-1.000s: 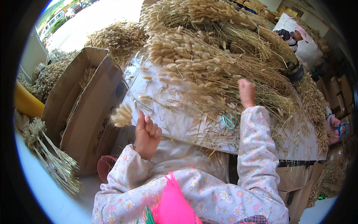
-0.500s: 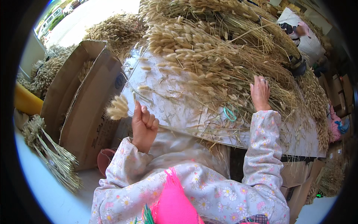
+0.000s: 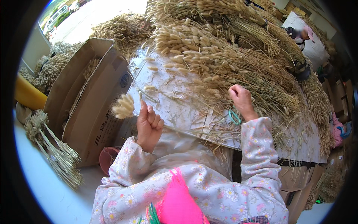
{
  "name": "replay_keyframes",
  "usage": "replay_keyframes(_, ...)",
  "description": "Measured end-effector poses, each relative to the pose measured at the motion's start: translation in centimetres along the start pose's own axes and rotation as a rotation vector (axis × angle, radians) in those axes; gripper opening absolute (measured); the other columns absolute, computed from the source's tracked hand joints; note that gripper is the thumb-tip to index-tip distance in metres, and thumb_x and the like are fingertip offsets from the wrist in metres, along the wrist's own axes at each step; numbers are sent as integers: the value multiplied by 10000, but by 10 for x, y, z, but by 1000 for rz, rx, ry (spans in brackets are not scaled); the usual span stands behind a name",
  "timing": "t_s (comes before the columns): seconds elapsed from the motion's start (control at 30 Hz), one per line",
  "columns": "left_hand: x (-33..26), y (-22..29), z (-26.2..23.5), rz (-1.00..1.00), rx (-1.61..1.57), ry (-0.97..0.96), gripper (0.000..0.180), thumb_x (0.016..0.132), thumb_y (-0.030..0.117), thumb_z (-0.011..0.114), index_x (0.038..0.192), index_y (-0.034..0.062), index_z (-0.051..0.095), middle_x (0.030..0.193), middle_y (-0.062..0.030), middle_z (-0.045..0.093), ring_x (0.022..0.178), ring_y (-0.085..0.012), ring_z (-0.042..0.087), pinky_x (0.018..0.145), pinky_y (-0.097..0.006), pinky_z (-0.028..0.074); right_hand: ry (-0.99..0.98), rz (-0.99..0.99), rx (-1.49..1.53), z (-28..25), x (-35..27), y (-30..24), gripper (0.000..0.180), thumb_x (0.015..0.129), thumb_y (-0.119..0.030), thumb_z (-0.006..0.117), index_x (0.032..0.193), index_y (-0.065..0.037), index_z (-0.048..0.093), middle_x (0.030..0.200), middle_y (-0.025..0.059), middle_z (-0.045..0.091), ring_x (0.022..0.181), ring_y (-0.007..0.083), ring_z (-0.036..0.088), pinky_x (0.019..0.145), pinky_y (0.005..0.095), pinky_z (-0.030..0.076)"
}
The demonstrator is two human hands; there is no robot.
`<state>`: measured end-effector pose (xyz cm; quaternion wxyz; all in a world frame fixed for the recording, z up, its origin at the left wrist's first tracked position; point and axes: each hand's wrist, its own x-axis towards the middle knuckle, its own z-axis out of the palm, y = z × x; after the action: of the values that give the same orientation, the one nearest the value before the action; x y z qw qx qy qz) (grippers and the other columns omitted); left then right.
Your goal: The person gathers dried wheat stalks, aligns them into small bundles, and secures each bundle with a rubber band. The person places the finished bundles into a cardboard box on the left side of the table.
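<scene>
pinching a small tuft of dried grass heads in the left hand at centre left; right hand closed among the grass pile on the bench, centre right, grip contents unclear.

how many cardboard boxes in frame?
3, maybe more hidden under the table. One open cardboard box left of the table holding dried stems; two stacked cardboard boxes under the table's right end.
</scene>
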<state>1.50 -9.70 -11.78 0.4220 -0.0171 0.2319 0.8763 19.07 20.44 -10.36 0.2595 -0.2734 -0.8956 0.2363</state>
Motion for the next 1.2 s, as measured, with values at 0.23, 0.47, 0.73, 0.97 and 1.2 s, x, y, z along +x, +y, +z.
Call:
replay_keyframes(0.23, -1, -5, 8, 24, 110, 52, 167, 980, 262, 529, 1013, 111, 591, 503, 73, 193, 418, -62, 167, 415, -250, 175, -126, -151, 281, -4, -24, -90, 89, 921, -114, 575, 915, -33, 610, 677, 84, 616, 607, 157, 606, 564, 314, 473)
replay_keyframes(0.47, -6, 3, 10, 50, 141, 29, 365, 957, 170, 531, 1306, 64, 504, 534, 73, 199, 440, -50, 168, 423, -235, 184, -371, -180, 321, 48, -33, -65, 157, 927, -195, 575, 901, -40, 578, 744, 187, 629, 685, 362, 642, 604, 454, 505)
replay_keyframes(0.73, -8, 4, 12, 92, 142, 11, 367, 977, 238, 535, 1319, 112, 486, 523, 73, 208, 426, -49, 175, 410, -238, 191, -81, -41, -350, 41, -17, 25, 101, 835, -144, 632, 878, -52, 636, 789, 146, 640, 757, 324, 637, 653, 426, 500)
replay_keyframes(0.97, -11, 5, 14, 20, 167, 51, 262, 956, 297, 580, 1188, 177, 570, 504, 94, 232, 416, -31, 233, 403, -224, 186, -101, -72, 202, 4, -10, 16, 88, 770, -18, 610, 843, 4, 651, 729, 80, 589, 695, 155, 589, 634, 285, 464)
replay_keyframes(1.2, -6, 6, 15, 20, 86, 21, 201, 971, 230, 554, 1124, 109, 604, 487, 81, 243, 397, -56, 202, 397, -248, 184, -340, 159, 382, -21, 1, 22, 48, 834, -53, 628, 808, -14, 632, 628, 16, 578, 559, 80, 539, 529, 235, 427)
